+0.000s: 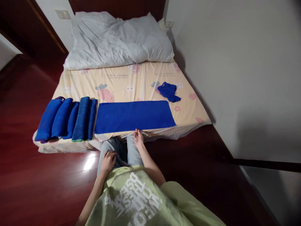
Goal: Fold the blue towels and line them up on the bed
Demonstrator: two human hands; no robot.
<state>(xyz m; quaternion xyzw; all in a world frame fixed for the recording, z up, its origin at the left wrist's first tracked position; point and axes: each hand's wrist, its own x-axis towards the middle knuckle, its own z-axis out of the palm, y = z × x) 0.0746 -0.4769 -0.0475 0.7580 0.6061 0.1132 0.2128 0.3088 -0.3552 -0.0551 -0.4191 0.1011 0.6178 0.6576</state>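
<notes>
A blue towel (pixel 135 116) lies spread flat in a long rectangle near the front edge of the bed. At the middle of its near edge, my right hand (pixel 138 138) has its fingers drawn together on the hem. My left hand (pixel 108 160) rests on my left thigh, holding nothing, with its fingers laid out over the jeans. Left of the flat towel, several rolled or folded blue towels (pixel 63 117) lie side by side, one with a green edge. A small crumpled blue cloth (pixel 168 91) is beyond the towel's far right corner.
The bed (pixel 138 83) has a pale yellow patterned sheet. White bedding (pixel 119 40) is heaped at the far end against a dark headboard. A white wall (pixel 235 78) runs along the right. The dark red wooden floor (pixel 28 175) surrounds the bed's left and front.
</notes>
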